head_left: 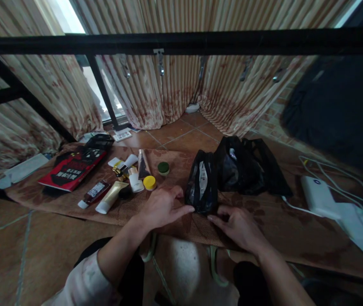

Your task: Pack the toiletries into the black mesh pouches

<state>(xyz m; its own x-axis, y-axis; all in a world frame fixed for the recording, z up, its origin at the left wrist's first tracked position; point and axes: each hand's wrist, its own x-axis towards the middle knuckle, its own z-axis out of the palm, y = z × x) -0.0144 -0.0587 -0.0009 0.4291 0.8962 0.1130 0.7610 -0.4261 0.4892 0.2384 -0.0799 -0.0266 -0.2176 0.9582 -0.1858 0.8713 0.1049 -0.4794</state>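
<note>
A small black mesh pouch [201, 182] stands in front of me, its top unzipped and something white with print showing inside. My left hand [162, 208] is at its left side, thumb stretched toward the lower corner and fingers apart. At the lower right corner is my right hand [240, 225], thumb and index finger apart; its other fingers are partly hidden. Whether either hand presses on the pouch is unclear. Left of it are a yellow-lidded jar [150, 182], a green-lidded jar [163, 168], a white bottle [135, 180], a gold tube [112, 196] and a dark red bottle [95, 193].
Larger black mesh bags [245, 170] lie behind the pouch to the right. A white power bank [318, 197] with cables is farther right. At left rests a red book [72, 170] on the brown cloth [181, 227]. A black metal rail [181, 42] crosses before curtains.
</note>
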